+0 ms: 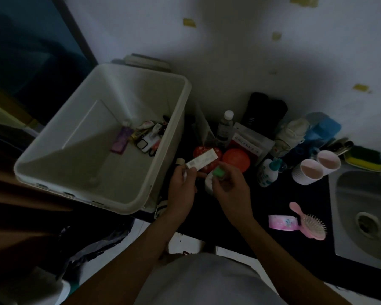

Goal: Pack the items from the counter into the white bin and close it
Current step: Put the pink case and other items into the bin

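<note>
Item 1: slim white box [201, 160], pinched in your left grip [182, 190], long axis running up-right. The open white bin [123, 84] lies just left. Your right grip [231, 190] pinches a green-capped container [218, 172].

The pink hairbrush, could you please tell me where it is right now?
In the head view the hairbrush lies on the dark counter at lower right, beside a pink packet on its left, with the sink to its right.
</note>
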Demonstrator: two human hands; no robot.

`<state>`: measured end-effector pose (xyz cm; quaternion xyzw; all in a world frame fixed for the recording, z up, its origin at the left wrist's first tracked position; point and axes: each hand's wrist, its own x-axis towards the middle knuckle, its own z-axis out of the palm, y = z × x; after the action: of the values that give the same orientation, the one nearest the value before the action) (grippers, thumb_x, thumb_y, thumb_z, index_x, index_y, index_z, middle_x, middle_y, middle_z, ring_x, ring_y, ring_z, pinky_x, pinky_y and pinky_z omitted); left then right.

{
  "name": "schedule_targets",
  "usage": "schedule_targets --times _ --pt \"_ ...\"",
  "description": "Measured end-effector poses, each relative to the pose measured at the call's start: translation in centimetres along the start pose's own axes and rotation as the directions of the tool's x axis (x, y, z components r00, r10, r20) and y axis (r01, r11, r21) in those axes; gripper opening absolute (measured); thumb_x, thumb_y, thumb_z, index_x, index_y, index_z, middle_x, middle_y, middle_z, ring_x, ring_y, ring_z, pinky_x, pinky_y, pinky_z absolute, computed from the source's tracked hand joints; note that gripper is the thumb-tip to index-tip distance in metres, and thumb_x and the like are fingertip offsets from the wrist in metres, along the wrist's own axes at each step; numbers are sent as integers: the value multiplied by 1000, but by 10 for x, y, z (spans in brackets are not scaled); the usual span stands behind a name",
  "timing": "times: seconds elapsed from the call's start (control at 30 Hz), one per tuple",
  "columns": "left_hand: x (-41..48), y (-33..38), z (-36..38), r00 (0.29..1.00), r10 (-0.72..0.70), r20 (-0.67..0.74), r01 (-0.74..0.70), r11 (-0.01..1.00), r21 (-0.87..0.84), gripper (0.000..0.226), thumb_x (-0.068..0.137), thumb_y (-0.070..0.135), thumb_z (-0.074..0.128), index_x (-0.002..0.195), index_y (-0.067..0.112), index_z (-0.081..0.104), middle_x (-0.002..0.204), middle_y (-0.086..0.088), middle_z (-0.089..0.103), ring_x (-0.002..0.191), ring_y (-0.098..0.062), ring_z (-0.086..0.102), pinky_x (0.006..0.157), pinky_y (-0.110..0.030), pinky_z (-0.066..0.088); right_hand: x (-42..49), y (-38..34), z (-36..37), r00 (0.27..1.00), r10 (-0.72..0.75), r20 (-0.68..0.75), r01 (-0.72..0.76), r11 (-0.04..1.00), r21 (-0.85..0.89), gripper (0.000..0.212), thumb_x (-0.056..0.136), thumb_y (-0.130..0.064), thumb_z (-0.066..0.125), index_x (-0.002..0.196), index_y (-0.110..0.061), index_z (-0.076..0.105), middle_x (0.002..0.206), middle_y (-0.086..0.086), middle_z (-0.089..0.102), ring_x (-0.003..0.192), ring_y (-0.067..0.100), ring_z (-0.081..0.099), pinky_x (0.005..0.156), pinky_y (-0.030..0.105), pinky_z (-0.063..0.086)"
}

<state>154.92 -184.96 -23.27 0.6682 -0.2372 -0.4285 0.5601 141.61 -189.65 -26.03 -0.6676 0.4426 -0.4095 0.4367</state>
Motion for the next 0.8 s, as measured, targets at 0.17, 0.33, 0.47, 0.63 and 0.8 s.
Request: schedule_targets --times 0.17,0.33,0.47,0.63,0.8 --pt "9 48 -2 995 101 23 -102 994 27 23 101 34 48 106 17 63 78 -5 69 49 -3 48 47 -16 39 24 -38 -9 993 38 -111 -19 986 165 29 93 -27 63 121 -35 60 114 -15 64 107 4 63 83 16 51" --pt "24 88 -22 981 183 62 -180 982 -51 19 97 32 53 103 16 62 86 -25 67 48 -7 44 44 -18 35 50 -79 2 982 -57 -179 88 981 173 19 98 -34 55 113 -27 63 106 -20 65 102 0 62 81 12 48" --pt "39 105 -55 972 233 34 -231 971 -61 13 97 24 52 99 15 62 73 -8 72 41 -6 38 40 -16 31 67 -104 26 977 -115 -181 149 971 185 19 101 -33 48 107 -19 60 91 -19 63 83 -2 59 71 9 44" --pt "71 106 -113 983 120 -139 -130 990 -62 17 98 19 52 108 10 62 90 -15 72 47 0 52 43 -11 40 90 -131 78 996 -74 -42 82 971 223 16 98 -43 50 107 -34 58 91 -11 65 79 5 64 66 15 49" --pt "100 95 -161 982 15 -189 -18 1000 -18 19 97 19 49 107 8 61 93 -12 74 46 -10 41 40 -18 34 107 -140 148 994 -62 88 46 984 173 9 97 -37 55 104 -34 59 89 -16 67 80 1 66 65 16 52"
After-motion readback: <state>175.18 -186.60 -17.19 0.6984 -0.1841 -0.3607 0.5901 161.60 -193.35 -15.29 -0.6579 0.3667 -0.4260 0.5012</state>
